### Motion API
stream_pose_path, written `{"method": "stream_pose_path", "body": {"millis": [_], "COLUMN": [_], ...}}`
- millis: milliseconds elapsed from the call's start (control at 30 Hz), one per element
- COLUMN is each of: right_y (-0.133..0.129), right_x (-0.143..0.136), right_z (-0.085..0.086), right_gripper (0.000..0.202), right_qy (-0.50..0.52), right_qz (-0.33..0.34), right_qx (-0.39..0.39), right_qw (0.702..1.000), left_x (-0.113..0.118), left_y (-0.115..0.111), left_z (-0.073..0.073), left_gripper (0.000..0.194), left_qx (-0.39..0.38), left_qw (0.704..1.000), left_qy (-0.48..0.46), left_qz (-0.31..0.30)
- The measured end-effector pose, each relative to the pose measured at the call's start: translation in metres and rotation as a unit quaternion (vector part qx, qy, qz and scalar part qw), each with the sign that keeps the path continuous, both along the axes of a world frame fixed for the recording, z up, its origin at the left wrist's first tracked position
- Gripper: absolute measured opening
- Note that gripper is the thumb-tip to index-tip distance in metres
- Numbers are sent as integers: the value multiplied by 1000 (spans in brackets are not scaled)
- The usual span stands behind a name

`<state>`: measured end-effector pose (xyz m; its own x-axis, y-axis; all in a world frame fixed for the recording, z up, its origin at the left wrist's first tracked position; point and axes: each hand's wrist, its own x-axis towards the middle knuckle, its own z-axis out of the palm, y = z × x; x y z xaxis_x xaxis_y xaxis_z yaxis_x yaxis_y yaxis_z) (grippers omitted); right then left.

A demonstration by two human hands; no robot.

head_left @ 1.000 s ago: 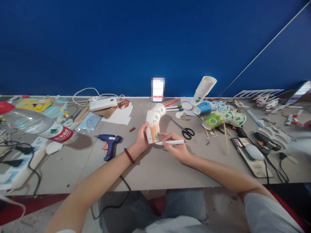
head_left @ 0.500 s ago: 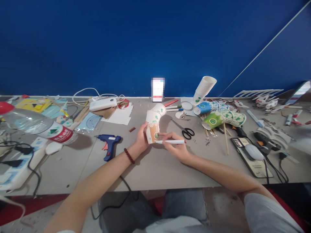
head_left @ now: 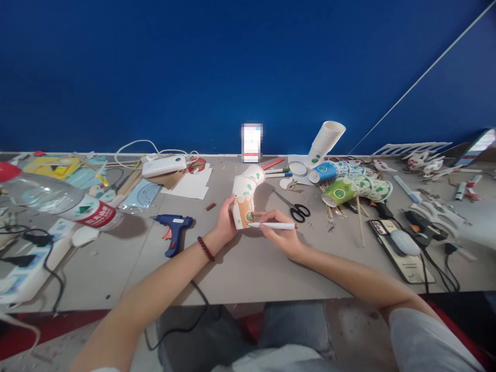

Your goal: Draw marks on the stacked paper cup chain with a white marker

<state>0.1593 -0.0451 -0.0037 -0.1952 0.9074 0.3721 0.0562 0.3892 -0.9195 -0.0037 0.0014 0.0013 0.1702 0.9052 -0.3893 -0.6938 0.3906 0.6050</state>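
A bent chain of joined paper cups, orange at the near end and white with green leaves beyond, stands tilted over the table. My left hand grips the orange cup from its left side. In my right hand a white marker with a reddish end is pinched, lying nearly level. Its tip is at the orange cup's lower part, close to the round green emblem; whether it touches cannot be made out. Black-handled scissors lie to the right, and a blue glue gun rests to the left.
Blue and green paper-cup chains lie at the right, before a leaning stack of white cups. A phone with a white mouse sits front right. On the left are a large water bottle and a power strip.
The marker's tip has shifted very slightly up along the orange cup. Both hands keep their grips, and everything else stays in place.
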Motion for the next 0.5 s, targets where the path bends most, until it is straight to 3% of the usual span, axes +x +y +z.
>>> {"method": "stream_pose_path", "body": {"millis": [500], "right_y": [1], "right_x": [0], "right_z": [-1], "right_gripper": [17], "right_qy": [9], "right_qz": [-5], "right_qx": [4], "right_qw": [1000], "left_x": [0], "left_y": [0], "left_z": [0], "left_gripper": [37], "left_qx": [2], "left_qw": [1000], "left_qy": [3], "left_qz": [1]}}
